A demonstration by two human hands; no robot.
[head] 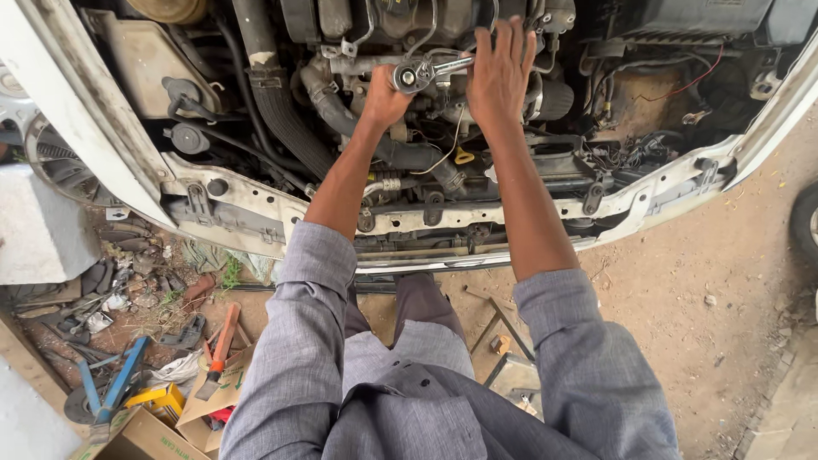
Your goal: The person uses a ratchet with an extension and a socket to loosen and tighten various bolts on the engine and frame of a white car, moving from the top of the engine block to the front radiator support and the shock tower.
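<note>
While both arms reach into the open engine bay [256, 111], things go like this, left to right: on the ground at the near left lies scattered junk, incl. a blue tool [119, 379], a yellow box [158, 399] and an orange-handled tool [220, 345] on cardboard. Further in, a thick black hose [277, 102] runs down the bay. Left hand [383, 95] is curled into a fist low beside the ratchet head, prob. steadying the drive end, tho what it grips is hidden. The ratchet wrench [426, 71] sits far-centre over the engine, head left, chrome handle pointing right. Right hand [498, 72] lies over the handle end, fingers spread upward, palm pressing rather than wrapped. To do this well, I'd judge: keep the head square on the fastener w/ the left hand, push smooth w/ the right palm, and mind knuckles near the wiring [673, 89] at right.
</note>
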